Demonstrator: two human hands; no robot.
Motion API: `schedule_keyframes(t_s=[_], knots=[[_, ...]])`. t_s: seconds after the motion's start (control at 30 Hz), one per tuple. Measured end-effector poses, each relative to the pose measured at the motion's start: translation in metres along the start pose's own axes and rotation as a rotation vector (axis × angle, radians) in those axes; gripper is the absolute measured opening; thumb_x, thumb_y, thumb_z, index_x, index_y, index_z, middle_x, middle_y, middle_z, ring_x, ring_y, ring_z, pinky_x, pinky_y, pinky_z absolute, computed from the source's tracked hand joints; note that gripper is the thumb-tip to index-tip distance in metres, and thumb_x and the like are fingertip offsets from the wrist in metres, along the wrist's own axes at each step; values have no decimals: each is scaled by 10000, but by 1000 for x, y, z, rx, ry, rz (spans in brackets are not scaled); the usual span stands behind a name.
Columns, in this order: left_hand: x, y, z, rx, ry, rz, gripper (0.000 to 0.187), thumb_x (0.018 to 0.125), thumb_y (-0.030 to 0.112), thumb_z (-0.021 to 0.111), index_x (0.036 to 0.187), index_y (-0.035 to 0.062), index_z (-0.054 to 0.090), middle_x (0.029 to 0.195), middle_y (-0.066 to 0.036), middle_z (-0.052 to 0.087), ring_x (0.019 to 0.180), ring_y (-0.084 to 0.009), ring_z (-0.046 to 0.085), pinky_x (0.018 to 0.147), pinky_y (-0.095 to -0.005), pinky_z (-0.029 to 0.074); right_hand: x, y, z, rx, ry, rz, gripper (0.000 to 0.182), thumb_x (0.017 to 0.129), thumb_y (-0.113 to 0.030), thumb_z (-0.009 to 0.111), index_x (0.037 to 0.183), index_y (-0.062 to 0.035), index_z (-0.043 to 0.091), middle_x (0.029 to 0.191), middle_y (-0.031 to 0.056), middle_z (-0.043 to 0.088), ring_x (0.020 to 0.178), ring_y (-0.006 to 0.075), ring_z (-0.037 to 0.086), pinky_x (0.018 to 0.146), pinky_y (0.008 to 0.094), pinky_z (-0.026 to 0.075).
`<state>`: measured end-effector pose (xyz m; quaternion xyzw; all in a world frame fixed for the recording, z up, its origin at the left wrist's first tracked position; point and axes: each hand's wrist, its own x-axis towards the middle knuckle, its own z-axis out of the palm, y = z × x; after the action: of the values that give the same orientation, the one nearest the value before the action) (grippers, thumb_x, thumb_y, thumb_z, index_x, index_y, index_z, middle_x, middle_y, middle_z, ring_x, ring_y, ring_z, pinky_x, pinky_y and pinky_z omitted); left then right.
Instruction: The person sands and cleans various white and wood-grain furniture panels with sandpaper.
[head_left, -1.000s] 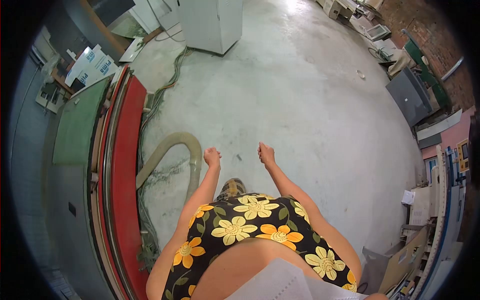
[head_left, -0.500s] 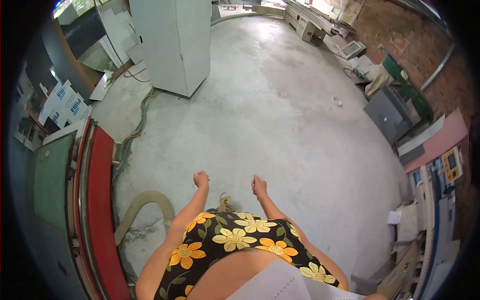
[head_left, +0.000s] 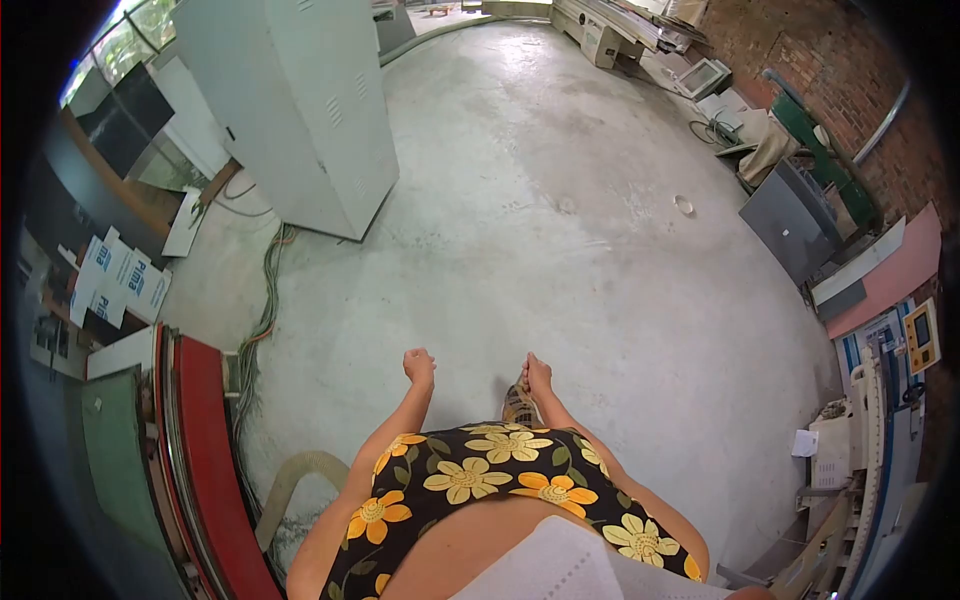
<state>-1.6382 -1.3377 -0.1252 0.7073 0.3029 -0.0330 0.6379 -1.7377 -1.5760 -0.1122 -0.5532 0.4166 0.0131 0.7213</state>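
Both arms reach forward over the grey concrete floor. My left hand [head_left: 419, 366] is curled closed, with nothing visible in it. To its right, my right hand [head_left: 537, 373] is also closed, its fingers pressed together and nothing seen in them. Just below and left of the right hand, a patterned shoe [head_left: 520, 405] shows beyond the hem of the black top with yellow and orange flowers [head_left: 468, 478]. The hands are apart and touch no object.
A tall grey cabinet [head_left: 300, 120] stands ahead left, with cables [head_left: 270, 300] behind it. Red panels [head_left: 205, 440] and a ribbed hose [head_left: 290, 485] are at left. A grey panel [head_left: 790, 222], pink sheet [head_left: 890, 270] and machinery line the right wall. A ring [head_left: 683, 205] lies on the floor.
The cabinet and left-side panels appear lower and nearer as the view moves forward. Both hands have shifted slightly right in view. A shoe now shows beside the right hand.
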Motion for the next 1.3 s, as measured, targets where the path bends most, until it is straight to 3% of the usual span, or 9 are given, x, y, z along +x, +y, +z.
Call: schedule_keyframes(t_s=[0.17,0.33,0.67,0.77,0.87,0.97,1.3], knots=[[65,37,95,-38,52,-9,195,834,139,517,932,-29,523,698,-120,597,549,-175,579,437,-287,475,115,-92,-7,4,-10,-31,346,887,-398,487,660,-137,472,493,-40,411,367,68,349,317,229,256],[117,79,172,-149,98,-19,201,830,197,492,765,12,536,621,-93,566,436,-158,515,355,-276,357,216,-177,-13,-66,28,-100,347,880,-392,485,653,-128,479,479,-36,410,354,70,342,310,226,252],[215,120,237,-198,335,-306,180,845,177,456,782,21,521,639,-81,576,489,-175,536,383,-287,350,359,-278,35,-21,-32,27,339,878,-372,495,657,-116,475,503,-27,418,355,76,335,316,230,245],[291,114,274,-193,277,-285,183,852,178,450,798,17,518,658,-86,590,501,-184,547,395,-289,363,409,-315,52,-29,18,30,333,882,-374,498,671,-116,474,508,-27,420,356,75,334,317,231,248],[366,189,344,-113,250,-245,185,853,186,459,823,13,517,672,-93,600,507,-190,557,394,-290,368,474,-389,78,7,69,-20,340,889,-376,494,671,-117,470,504,-29,415,354,73,334,317,233,250],[402,261,402,-68,157,-163,196,850,147,471,945,-21,506,693,-117,585,506,-193,545,453,-300,435,513,-439,92,60,93,-49,347,895,-375,489,663,-118,467,499,-31,409,352,73,332,316,235,252],[486,329,601,-63,-56,-176,177,840,161,499,947,19,494,720,-103,600,498,-183,549,431,-293,428,652,-475,74,227,296,106,353,850,-393,531,661,-96,522,493,-17,418,374,105,368,339,269,295]])
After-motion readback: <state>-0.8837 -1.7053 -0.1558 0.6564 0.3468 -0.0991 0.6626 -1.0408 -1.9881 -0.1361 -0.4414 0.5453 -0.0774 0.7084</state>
